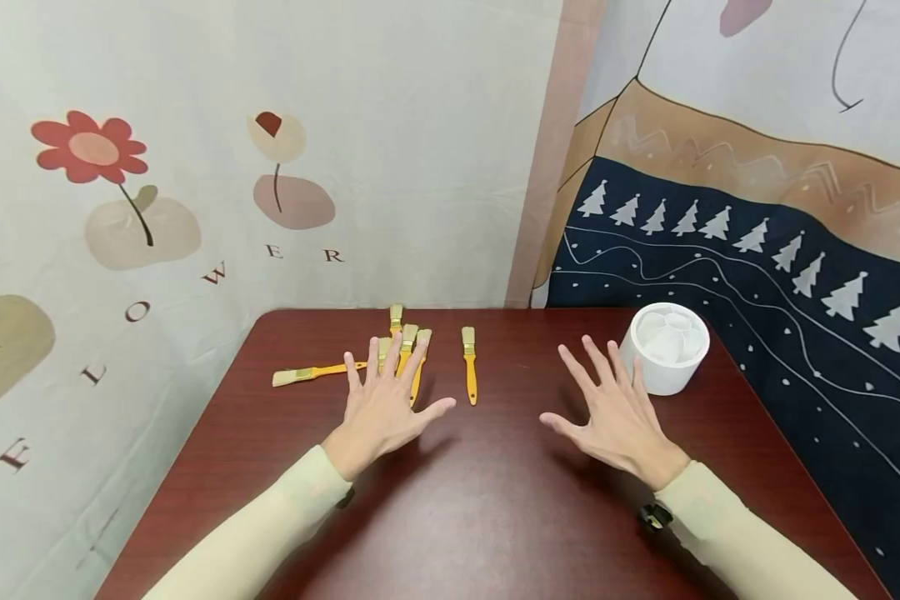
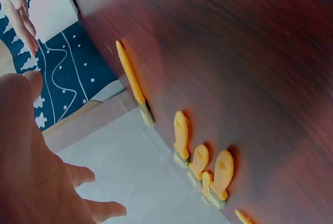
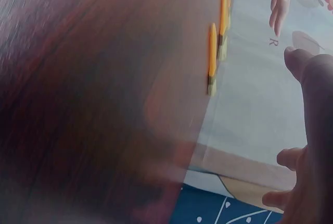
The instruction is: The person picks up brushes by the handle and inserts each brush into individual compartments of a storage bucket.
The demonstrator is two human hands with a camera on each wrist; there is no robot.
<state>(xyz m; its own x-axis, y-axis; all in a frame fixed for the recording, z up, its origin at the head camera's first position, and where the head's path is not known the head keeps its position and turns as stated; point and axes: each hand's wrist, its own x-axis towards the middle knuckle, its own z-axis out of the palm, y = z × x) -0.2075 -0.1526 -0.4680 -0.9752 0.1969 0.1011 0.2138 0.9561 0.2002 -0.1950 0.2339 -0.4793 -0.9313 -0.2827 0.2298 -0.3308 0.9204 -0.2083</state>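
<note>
My left hand [image 1: 381, 410] hovers over the table with its fingers spread, in front of a cluster of paintbrushes with yellow handles and pale bristles. The hand hides part of that cluster in the head view. One paintbrush [image 1: 294, 377] lies sideways to its left; a separate paintbrush [image 1: 470, 367] lies to its right, bristles pointing away from me. My right hand [image 1: 617, 417], also spread and holding nothing, is nearest to a white round container [image 1: 666, 375] with several compartments inside. In the left wrist view several brush handles [image 2: 223, 172] show on the table.
The dark red wooden table [image 1: 495, 483] meets a pale fabric backdrop [image 1: 420, 167] with printed flowers and letters. On the right hangs a navy cloth [image 1: 720, 275] with white trees. The white container stands near the table's back right corner.
</note>
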